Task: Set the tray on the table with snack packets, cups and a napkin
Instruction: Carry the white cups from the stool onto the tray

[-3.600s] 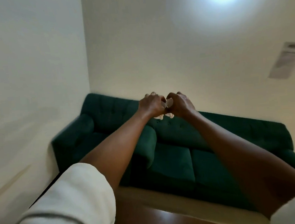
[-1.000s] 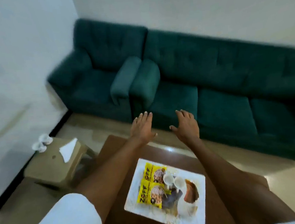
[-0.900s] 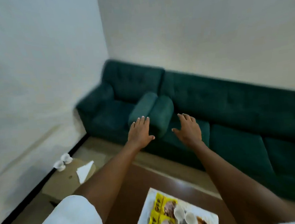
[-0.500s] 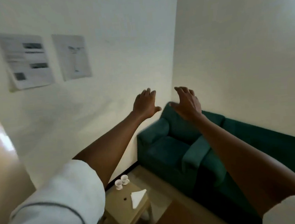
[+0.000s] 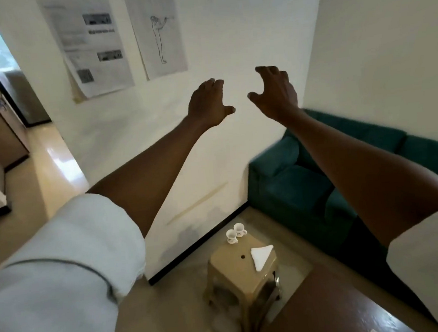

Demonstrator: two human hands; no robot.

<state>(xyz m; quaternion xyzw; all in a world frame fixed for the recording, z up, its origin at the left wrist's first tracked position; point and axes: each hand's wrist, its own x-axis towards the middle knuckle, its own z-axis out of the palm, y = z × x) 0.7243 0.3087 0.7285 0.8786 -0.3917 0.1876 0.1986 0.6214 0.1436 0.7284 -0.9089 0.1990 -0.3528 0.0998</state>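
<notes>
Hands: the left hand [image 5: 209, 104] and right hand [image 5: 275, 93] are hanging side by side, apart, in front of the wall [image 5: 229, 47], touching nothing.
Stool: the stool [image 5: 243, 266] is standing on the floor below the hands, near the wall and left of the sofa [image 5: 306, 185].
Cups: two cups [image 5: 235, 232] are sitting just beside each other at the stool's far edge.
Napkin: the napkin [image 5: 261, 255] is lying on the stool's right part, nearer than the cups.
Table: the table [image 5: 328, 309] is lying at lower right, just beside the stool.
Papers: two papers [image 5: 113, 40] are hanging on the wall, above and left of the hands.
</notes>
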